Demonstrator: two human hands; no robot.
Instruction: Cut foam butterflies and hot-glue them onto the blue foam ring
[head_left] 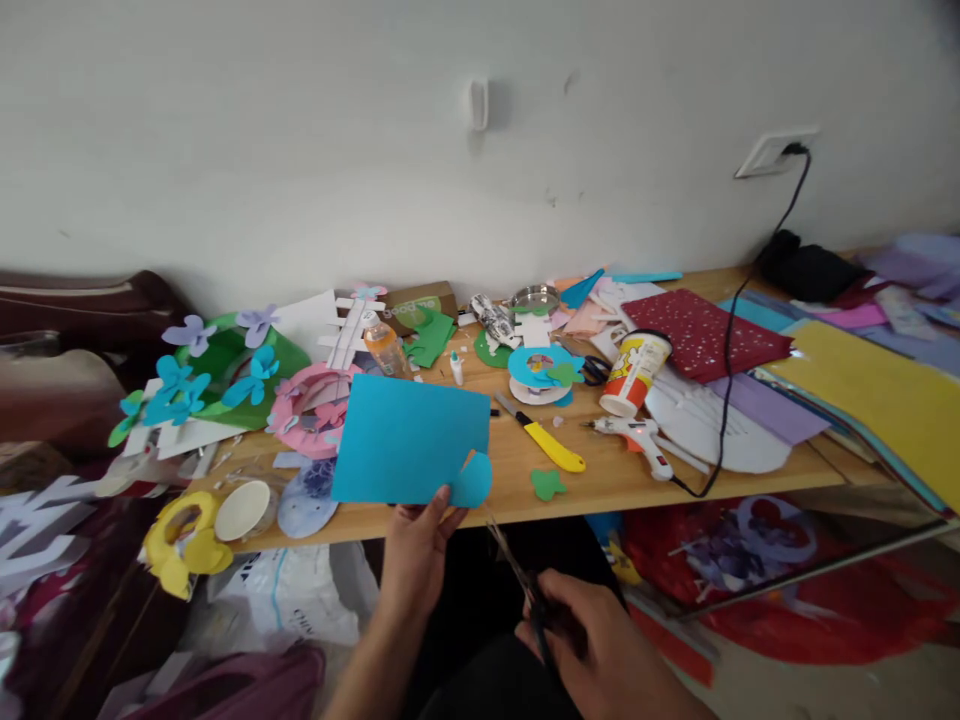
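Observation:
A blue paper sheet (409, 435) is held up by its lower edge in my left hand (420, 545), thumb in front. Against its lower right corner lies a small rounded blue piece (472, 482), with a bit of orange showing at its top. My right hand (581, 630) is wrapped round the dark handles of the scissors (517, 565). Their blades point up and left, just below the rounded piece and apart from the paper. Behind the sheet, a yellow utility knife (553, 446) and a green paper cutout (548, 485) rest on the wooden table (480, 510).
On the right are a glue gun (637, 435) with a black cord (726, 400), a paper cup (634, 372) and stacked coloured sheets (877, 390). On the left stand a green paper basket (277, 350), a pink ring (289, 420) and a white cup (244, 510).

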